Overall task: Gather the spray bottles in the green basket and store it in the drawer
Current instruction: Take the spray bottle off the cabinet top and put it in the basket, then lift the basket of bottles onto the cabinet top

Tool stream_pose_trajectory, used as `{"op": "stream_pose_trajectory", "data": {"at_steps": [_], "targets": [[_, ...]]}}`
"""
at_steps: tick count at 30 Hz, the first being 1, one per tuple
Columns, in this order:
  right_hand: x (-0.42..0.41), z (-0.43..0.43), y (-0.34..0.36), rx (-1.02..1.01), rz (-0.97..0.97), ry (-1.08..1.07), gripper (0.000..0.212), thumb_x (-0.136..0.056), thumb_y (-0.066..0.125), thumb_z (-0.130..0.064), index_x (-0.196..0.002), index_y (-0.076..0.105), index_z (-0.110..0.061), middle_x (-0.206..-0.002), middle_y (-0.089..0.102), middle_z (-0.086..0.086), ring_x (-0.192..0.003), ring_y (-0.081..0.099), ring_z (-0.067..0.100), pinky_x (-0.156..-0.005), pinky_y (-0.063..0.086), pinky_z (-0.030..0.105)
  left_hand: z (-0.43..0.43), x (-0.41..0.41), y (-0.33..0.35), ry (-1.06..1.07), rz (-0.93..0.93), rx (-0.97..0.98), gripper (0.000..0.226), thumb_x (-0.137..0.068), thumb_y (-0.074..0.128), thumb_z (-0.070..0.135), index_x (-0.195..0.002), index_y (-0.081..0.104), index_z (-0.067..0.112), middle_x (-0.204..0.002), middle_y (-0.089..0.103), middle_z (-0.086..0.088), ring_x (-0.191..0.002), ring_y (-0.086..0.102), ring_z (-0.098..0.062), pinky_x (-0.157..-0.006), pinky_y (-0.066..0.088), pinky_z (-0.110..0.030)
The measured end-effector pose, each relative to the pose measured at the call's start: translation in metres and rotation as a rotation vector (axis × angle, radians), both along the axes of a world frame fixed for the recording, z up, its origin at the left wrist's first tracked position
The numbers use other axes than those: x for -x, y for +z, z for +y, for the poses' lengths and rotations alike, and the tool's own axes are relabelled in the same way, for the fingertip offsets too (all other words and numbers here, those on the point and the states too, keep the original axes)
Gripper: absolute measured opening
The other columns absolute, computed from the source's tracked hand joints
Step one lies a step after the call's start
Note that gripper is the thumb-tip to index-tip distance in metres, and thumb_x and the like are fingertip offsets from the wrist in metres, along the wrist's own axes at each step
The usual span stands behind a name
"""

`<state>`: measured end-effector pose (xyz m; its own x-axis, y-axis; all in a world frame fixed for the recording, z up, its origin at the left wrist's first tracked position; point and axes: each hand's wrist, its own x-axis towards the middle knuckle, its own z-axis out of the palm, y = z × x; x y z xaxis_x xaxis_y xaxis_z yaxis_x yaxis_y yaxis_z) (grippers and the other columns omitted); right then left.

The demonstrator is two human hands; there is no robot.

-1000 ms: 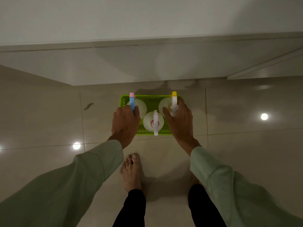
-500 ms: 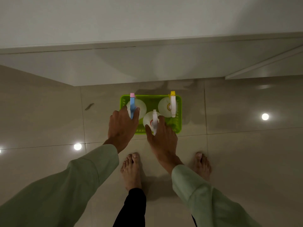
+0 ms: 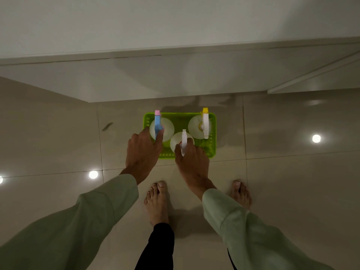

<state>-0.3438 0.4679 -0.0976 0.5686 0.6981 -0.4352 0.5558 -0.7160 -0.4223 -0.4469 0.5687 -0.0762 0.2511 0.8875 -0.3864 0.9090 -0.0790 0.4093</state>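
Note:
A green basket (image 3: 212, 133) sits on the tiled floor right in front of a white cabinet. Three white spray bottles stand in it. The blue-and-pink-headed bottle (image 3: 167, 127) is at the left, and my left hand (image 3: 143, 152) grips its trigger neck. The white-headed bottle (image 3: 176, 142) stands at the front middle, with my right hand (image 3: 191, 160) closed around its neck. At the right the yellow-tipped bottle (image 3: 196, 125) stands free.
The white cabinet front (image 3: 175, 76) rises just behind the basket, its lower edge close to the basket's far rim. My bare feet (image 3: 156, 201) stand on glossy tiles just before the basket. A small dark mark (image 3: 107, 126) lies on the floor to the left.
My right hand has left the yellow-tipped bottle and moved left onto the white-headed middle bottle. My left hand has stayed on the blue-headed bottle.

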Motion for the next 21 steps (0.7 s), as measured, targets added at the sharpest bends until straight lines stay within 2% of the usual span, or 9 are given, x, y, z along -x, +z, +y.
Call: {"op": "stream_pose_trajectory", "data": {"at_steps": [4,6,7,9,11,13,15,18,21], "targets": [[-0.010,-0.005,0.011,0.037,0.136,0.002,0.071,-0.087,0.049,-0.072,-0.136,0.049,-0.021,-0.115,0.073,0.003,-0.106,0.066,0.028,-0.083,0.050,0.036,-0.002,0.004,0.005,-0.014,-0.022,-0.012,0.047,-0.096,0.043,0.053,-0.116,0.058,0.014,-0.078,0.071,-0.009,-0.069,0.048,-0.024,-0.067,0.034,-0.032],[-0.018,-0.017,0.019,-0.013,0.157,-0.043,0.079,-0.078,0.045,-0.084,-0.133,0.053,-0.028,-0.103,0.073,-0.004,-0.099,0.066,0.020,-0.081,0.051,0.035,-0.005,0.009,0.008,-0.008,-0.095,-0.020,0.047,-0.096,0.047,0.049,-0.127,0.053,0.014,-0.084,0.072,-0.009,-0.068,0.057,-0.022,-0.062,0.040,-0.027],[-0.023,-0.026,0.021,-0.063,0.146,-0.084,0.075,-0.077,0.044,-0.085,-0.127,0.056,-0.030,-0.094,0.070,-0.007,-0.093,0.065,0.016,-0.078,0.052,0.035,-0.006,0.012,0.008,-0.010,-0.127,-0.021,0.046,-0.097,0.048,0.045,-0.130,0.051,0.014,-0.090,0.073,-0.009,-0.071,0.063,-0.024,-0.064,0.046,-0.029],[-0.034,-0.044,0.021,-0.182,0.134,-0.191,0.058,-0.084,0.044,-0.078,-0.112,0.059,-0.029,-0.085,0.065,-0.009,-0.085,0.062,0.013,-0.072,0.053,0.037,-0.011,0.019,0.006,-0.013,-0.161,-0.037,0.044,-0.097,0.050,0.037,-0.136,0.046,0.014,-0.106,0.070,-0.010,-0.085,0.066,-0.023,-0.070,0.048,-0.031],[-0.043,-0.055,0.013,-0.246,0.151,-0.314,0.047,-0.093,0.043,-0.066,-0.109,0.057,-0.025,-0.088,0.064,-0.006,-0.088,0.062,0.017,-0.073,0.053,0.041,-0.015,0.025,-0.001,0.000,-0.169,-0.032,0.047,-0.098,0.050,0.030,-0.141,0.039,0.015,-0.125,0.062,-0.011,-0.106,0.060,-0.024,-0.084,0.042,-0.028],[-0.053,-0.060,-0.002,-0.230,0.144,-0.397,0.038,-0.098,0.048,-0.050,-0.119,0.053,-0.018,-0.099,0.064,0.002,-0.098,0.062,0.025,-0.079,0.052,0.043,-0.017,0.028,-0.012,0.049,-0.157,0.020,0.055,-0.097,0.050,0.027,-0.147,0.031,0.013,-0.143,0.049,-0.012,-0.129,0.048,-0.028,-0.098,0.037,-0.032],[-0.062,-0.059,-0.024,-0.134,0.164,-0.415,0.045,-0.097,0.059,-0.036,-0.134,0.045,-0.013,-0.118,0.061,0.010,-0.110,0.059,0.031,-0.088,0.051,0.043,-0.016,0.028,-0.029,0.143,-0.124,0.120,0.067,-0.095,0.054,0.025,-0.151,0.021,0.010,-0.155,0.034,-0.015,-0.140,0.037,-0.033,-0.109,0.034,-0.041],[-0.073,-0.050,-0.055,-0.008,0.292,-0.387,0.058,-0.094,0.065,-0.027,-0.143,0.038,-0.011,-0.135,0.055,0.016,-0.120,0.055,0.035,-0.093,0.045,0.037,-0.010,0.025,-0.055,0.263,-0.067,0.251,0.079,-0.090,0.059,0.019,-0.154,0.013,0.009,-0.157,0.027,-0.019,-0.141,0.033,-0.039,-0.111,0.032,-0.048],[-0.079,-0.041,-0.075,0.000,0.368,-0.353,0.047,-0.093,0.061,-0.013,-0.137,0.043,-0.010,-0.129,0.062,0.014,-0.117,0.058,0.037,-0.090,0.050,0.043,-0.002,0.022,-0.076,0.292,-0.070,0.319,0.078,-0.087,0.059,0.013,-0.153,0.019,0.011,-0.146,0.045,-0.019,-0.129,0.048,-0.040,-0.104,0.043,-0.051]]}}
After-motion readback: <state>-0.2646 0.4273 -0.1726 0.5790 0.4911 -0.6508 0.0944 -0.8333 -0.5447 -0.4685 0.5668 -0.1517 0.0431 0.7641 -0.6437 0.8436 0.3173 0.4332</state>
